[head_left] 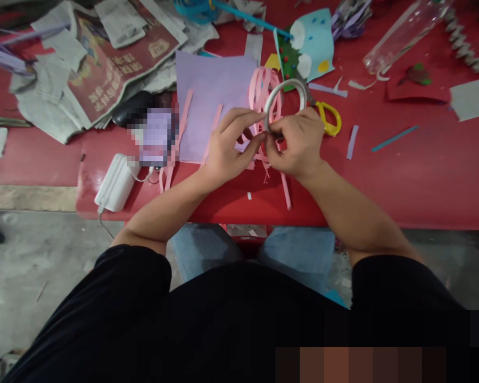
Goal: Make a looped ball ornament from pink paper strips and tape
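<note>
Fingers everywhere around the white ring-shaped roll of tape (289,83), and it sits up just above the near part of the red tabletop (423,181)! The right hand (299,141) has its fingers curled tight on the roll's lower side, while the left hand (233,141) brings a bent thumb and index finger right up to it; whether those two pinch anything, I cannot tell. Behind them, close in, the looped bundle of thin pink paper strips (259,88), with a slim pink paper stick (286,191) poking out below. Danger here, I'd judge: sticky tape could snag those loose loops if it swings, or crease onto itself if the pinch is poor. Watch the yellow-handled scissors (332,131) too, just beside the right knuckles, where a careless elbow-out turn might knock them! And what's hidden? Plenty: the tape's free end is lost among the fingertips, the right hand covers the roll's bottom, the scissor blades are partly blocked, and the phone-like thing (155,135) at left is pixelated beyond reading
</note>
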### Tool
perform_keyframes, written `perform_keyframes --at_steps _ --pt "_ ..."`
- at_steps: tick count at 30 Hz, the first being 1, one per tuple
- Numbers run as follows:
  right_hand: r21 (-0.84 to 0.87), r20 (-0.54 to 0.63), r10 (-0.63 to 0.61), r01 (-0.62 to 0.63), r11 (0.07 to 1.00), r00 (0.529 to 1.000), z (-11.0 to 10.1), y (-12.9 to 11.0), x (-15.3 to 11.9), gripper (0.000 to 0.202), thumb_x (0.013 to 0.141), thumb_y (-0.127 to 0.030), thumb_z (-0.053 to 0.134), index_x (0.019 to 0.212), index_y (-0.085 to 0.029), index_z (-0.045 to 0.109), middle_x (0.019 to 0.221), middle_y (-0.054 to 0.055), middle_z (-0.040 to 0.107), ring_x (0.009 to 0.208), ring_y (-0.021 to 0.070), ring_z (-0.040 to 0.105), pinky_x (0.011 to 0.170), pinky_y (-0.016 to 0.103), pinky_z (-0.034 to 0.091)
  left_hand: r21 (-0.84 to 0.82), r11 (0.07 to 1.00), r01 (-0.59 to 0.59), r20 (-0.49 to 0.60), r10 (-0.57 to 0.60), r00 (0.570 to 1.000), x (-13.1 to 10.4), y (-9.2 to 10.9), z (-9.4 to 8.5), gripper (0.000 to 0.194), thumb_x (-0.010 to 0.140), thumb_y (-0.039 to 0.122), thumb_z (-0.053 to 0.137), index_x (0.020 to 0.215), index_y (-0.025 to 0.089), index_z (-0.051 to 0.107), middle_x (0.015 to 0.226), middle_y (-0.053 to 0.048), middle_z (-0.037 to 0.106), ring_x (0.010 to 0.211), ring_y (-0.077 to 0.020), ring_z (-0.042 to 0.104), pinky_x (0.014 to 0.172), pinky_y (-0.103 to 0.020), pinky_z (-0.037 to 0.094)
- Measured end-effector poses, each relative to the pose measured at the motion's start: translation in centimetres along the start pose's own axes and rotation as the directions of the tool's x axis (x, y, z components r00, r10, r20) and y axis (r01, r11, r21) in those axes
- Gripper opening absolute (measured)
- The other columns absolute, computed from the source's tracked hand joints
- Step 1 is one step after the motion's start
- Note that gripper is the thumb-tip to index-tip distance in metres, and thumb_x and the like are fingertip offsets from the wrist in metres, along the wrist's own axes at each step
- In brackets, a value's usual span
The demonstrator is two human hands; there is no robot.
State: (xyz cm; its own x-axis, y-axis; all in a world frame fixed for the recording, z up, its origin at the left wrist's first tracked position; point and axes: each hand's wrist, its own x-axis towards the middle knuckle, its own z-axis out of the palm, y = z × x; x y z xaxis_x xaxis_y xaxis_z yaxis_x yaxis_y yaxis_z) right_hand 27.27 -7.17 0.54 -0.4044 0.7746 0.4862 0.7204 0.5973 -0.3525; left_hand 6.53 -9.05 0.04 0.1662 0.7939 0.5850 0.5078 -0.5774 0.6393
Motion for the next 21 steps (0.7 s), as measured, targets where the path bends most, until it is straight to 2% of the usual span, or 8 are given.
perform_keyframes --at_steps 5,8,9,11,14,17,21 --pt "0.076 0.026 0.057 -0.059 0.995 0.998 0.1 0.4 0.2 0.034 0.110 -0.048 0.044 0.103 -0.022 0.065 0.090 0.010 0.071 0.088 0.0262 0.065 0.104 0.051 0.042 -0.039 0.997 -0.059 -0.072 0.057 0.996 0.3 -0.3 0.4 0.022 0.108 0.049 0.058 0.115 0.030 0.068 0.110 -0.006 0.070 0.081 -0.0149 0.071 0.073 -0.035 0.064" --pt "0.078 -0.012 0.062 -0.061 0.995 0.998 0.7 0.6 0.3 0.039 0.110 -0.053 0.040 0.101 -0.023 0.064 0.085 0.007 0.067 0.086 0.0261 0.065 0.103 0.053 0.042 -0.042 0.996 -0.083 -0.083 0.079 0.993 0.3 -0.6 0.5 0.026 0.109 0.050 0.056 0.106 0.027 0.067 0.101 -0.006 0.068 0.079 -0.0144 0.068 0.073 -0.035 0.060" --pt "0.054 -0.047 0.039 -0.037 0.998 0.998 0.8 0.7 0.3 0.040 0.110 -0.054 0.039 0.099 -0.023 0.063 0.083 0.006 0.066 0.084 0.0251 0.065 0.101 0.052 0.043 -0.042 0.996 -0.078 -0.085 0.074 0.994 0.3 -0.7 0.4 0.027 0.108 0.051 0.056 0.108 0.027 0.067 0.100 -0.006 0.068 0.077 -0.0141 0.067 0.074 -0.035 0.060" --pt "0.011 -0.096 -0.016 0.017 1.000 0.995 1.1 0.7 0.3 0.041 0.110 -0.054 0.038 0.098 -0.023 0.063 0.081 0.005 0.066 0.080 0.0234 0.064 0.097 0.050 0.044 -0.054 0.997 -0.048 -0.082 0.043 0.996 0.3 -0.7 0.4 0.034 0.108 0.056 0.055 0.126 0.029 0.063 0.101 -0.006 0.067 0.074 -0.0139 0.066 0.074 -0.036 0.058" --pt "0.002 -0.063 -0.020 0.021 1.000 0.998 1.1 0.5 0.2 0.043 0.112 -0.052 0.035 0.099 -0.023 0.064 0.086 0.006 0.069 0.084 0.0242 0.066 0.098 0.052 0.046 -0.054 0.999 -0.003 -0.019 0.002 1.000 0.3 -0.7 0.3 0.053 0.108 0.059 0.052 0.153 0.032 0.049 0.099 -0.005 0.067 0.073 -0.0143 0.066 0.071 -0.034 0.055" --pt "-0.001 0.023 0.038 -0.038 0.999 0.999 0.8 0.3 0.0 0.042 0.113 -0.050 0.034 0.105 -0.023 0.066 0.091 0.009 0.071 0.092 0.0262 0.067 0.104 0.055 0.045 -0.008 0.999 -0.035 0.046 0.035 0.998 0.1 -0.6 0.4 0.047 0.109 0.053 0.050 0.151 0.033 0.055 0.092 -0.004 0.069 0.069 -0.0138 0.063 0.069 -0.033 0.052" --pt "-0.023 0.048 0.072 -0.071 0.997 0.996 0.3 0.1 0.0 0.038 0.113 -0.046 0.036 0.110 -0.024 0.066 0.092 0.010 0.071 0.094 0.0272 0.066 0.105 0.057 0.045 0.018 0.995 -0.098 0.031 0.098 0.995 -0.1 -0.7 0.5 0.036 0.110 0.042 0.051 0.140 0.030 0.067 0.090 -0.004 0.073 0.068 -0.0140 0.063 0.070 -0.035 0.050"
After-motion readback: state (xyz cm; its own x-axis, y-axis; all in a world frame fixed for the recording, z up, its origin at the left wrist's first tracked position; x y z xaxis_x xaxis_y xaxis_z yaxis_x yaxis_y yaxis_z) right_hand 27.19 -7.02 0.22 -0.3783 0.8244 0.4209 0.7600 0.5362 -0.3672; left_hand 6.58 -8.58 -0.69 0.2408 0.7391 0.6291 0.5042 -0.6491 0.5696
